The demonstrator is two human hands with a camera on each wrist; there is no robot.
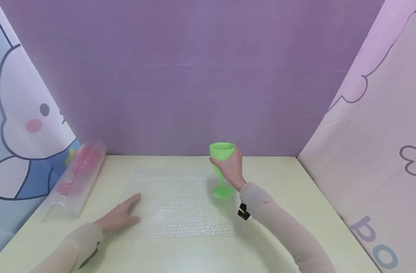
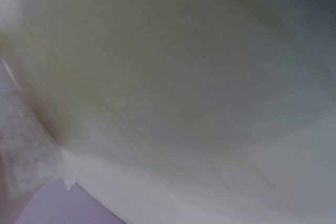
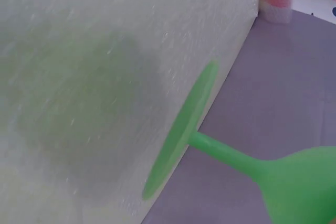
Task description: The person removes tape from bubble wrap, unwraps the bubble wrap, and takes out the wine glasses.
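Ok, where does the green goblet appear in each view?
Head: green goblet just right of centre, held in the right hand.
Left wrist: not in it.
Right wrist: lower right, its bowl cut off by the frame.
Landmark in all three: purple backdrop.

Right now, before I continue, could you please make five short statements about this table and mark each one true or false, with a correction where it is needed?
1. The right grip holds the cup. True.
2. The cup is upside down. False: its mouth faces up.
3. The bubble wrap lies flat on the table. True.
4. Red shows through the pack. True.
5. The left grip holds the pack. False: it holds nothing and is by the wrap's left edge.
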